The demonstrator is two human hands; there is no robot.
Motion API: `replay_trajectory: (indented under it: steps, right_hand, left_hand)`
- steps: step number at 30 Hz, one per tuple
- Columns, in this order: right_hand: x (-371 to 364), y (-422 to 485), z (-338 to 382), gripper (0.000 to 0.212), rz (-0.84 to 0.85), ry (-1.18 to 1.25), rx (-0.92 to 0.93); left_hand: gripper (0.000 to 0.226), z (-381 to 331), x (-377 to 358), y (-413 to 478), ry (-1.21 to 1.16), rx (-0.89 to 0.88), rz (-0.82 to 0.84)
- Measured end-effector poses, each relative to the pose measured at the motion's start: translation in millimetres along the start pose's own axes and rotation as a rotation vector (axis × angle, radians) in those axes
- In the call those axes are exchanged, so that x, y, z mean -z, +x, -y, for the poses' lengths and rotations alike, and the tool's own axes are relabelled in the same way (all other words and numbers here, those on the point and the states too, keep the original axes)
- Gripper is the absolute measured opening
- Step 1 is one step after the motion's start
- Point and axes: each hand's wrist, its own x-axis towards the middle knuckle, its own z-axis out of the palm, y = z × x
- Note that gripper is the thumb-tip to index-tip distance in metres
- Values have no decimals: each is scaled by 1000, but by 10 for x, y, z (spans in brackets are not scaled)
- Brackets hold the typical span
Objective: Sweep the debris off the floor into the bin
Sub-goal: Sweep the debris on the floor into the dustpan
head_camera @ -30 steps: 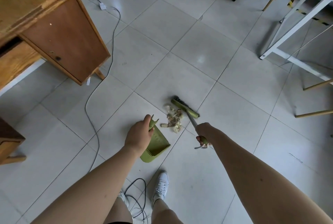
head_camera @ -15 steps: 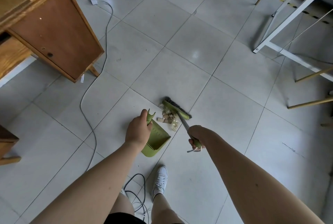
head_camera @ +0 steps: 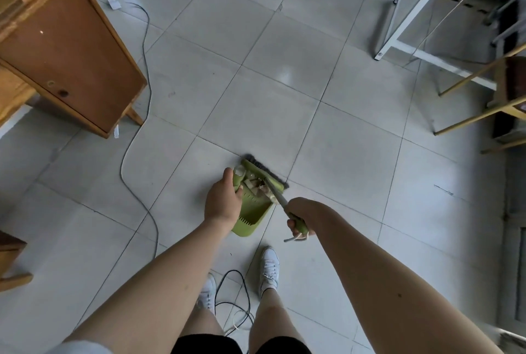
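Observation:
A green dustpan (head_camera: 252,211) rests on the grey tiled floor in the lower middle, its mouth pointing away from me. My left hand (head_camera: 223,200) grips its left edge. My right hand (head_camera: 299,218) holds the green grip of a small hand brush (head_camera: 263,173). The brush's green head and dark bristles press against the pan's mouth. Pale scraps of debris (head_camera: 254,183) lie just inside the pan, against the brush. No bin is in view.
A wooden desk cabinet (head_camera: 65,52) stands at the left, with a grey cable (head_camera: 142,137) trailing across the floor beside it. A black cable (head_camera: 232,296) loops between my white shoes. A white frame leg (head_camera: 404,12) and wooden chair legs (head_camera: 478,114) stand at the right.
The brush has pushed the debris from the floor into the pan's mouth, and the brush head now touches the pan. The view has shifted slightly forward.

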Motion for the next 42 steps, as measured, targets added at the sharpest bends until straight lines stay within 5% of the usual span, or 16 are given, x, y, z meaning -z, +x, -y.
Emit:
replay_trajectory:
  steps: [19,31,42]
  right_hand:
    - [-770,-723,-545,25,-111,125,69]
    - [-772,-158,-744,30,-186,228,-21]
    - [-846,-411,-660,21,23,153,23]
  left_hand:
    - [26,905,440,-606,-44,-122,149]
    - [23,1024,452,-820,-18,-134,202]
    - [22,970,308,-858,-14,-148,208]
